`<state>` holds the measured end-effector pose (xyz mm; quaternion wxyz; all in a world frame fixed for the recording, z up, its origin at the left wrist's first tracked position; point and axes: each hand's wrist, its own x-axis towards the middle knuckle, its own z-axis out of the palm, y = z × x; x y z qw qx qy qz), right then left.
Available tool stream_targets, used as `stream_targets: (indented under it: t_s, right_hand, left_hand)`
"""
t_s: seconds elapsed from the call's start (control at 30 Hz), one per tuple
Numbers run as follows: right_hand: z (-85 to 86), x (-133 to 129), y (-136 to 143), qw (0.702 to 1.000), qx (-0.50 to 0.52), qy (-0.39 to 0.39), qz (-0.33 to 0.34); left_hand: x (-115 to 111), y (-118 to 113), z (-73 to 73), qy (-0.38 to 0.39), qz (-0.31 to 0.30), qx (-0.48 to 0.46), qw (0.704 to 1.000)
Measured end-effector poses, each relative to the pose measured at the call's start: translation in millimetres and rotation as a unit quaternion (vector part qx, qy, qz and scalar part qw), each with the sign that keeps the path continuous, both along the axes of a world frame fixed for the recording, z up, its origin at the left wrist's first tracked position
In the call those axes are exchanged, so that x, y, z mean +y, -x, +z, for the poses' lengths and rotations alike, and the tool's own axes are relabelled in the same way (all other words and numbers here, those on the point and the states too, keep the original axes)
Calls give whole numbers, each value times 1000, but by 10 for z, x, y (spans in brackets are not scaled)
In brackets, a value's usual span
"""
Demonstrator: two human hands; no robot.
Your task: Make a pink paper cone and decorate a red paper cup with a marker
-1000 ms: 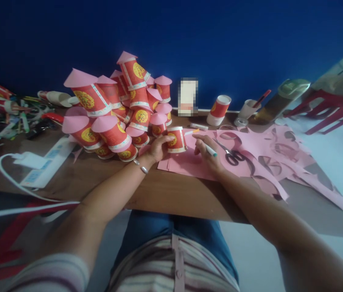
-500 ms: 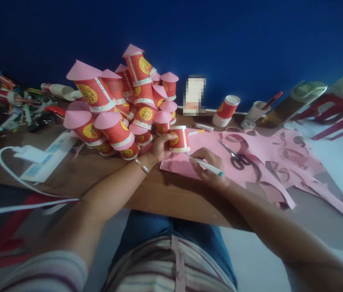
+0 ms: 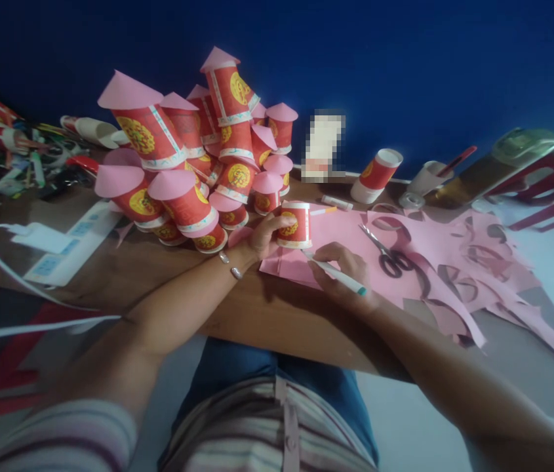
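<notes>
head view
edges: pink paper [image 3: 336,229] lies near the front edge of the wooden table [image 3: 267,314]; bare wood to the left of it.
cup: red paper cup [image 3: 295,225], yellow emblem, white bands, upside down on the paper.
left hand [image 3: 261,237]: fingers curled round the cup.
right hand [image 3: 343,272]: closed on a white pen [image 3: 338,275], tip at the cup's base.
nearby: scissors [image 3: 389,252] just right; heap of pink-coned cups [image 3: 198,164] behind.
unclear: pen tip blurred, any line on the paper unreadable.

A pixelated patch [image 3: 323,147] hides something by the wall (pen [image 3: 338,277] tip unclear).
</notes>
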<state>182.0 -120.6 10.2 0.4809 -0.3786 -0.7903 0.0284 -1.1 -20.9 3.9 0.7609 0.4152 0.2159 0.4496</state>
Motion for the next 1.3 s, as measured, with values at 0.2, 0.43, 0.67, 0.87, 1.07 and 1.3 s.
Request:
stream_targets:
  t_s: [0.2,0.43,0.67,0.87,1.07,1.3]
  right_hand:
    - [-15,10,-3,1000,-9,-1,-10]
    - [-2,11,0,1000,-10,1,-3]
    - [-10,14,3,1000,-13,-6,-2]
    - [-1,15,-2,1000,-21,2,-10]
    - [12,17,-3,1000,-14,4,4]
    - [55,11,-21,1000,-15,-11,-17]
  left_hand:
    - [-23,0,41,-7,-11,1,1000]
    - [-28,-5,39,-12,-21,6,1000]
    - [-39,3,55,-11,-20,20,1000]
    - [-41,0,44,-18,-14,22,1000]
    - [-31,13,17,-25,-26,12,999]
    - [-28,28,10,-15,-42,-2,999]
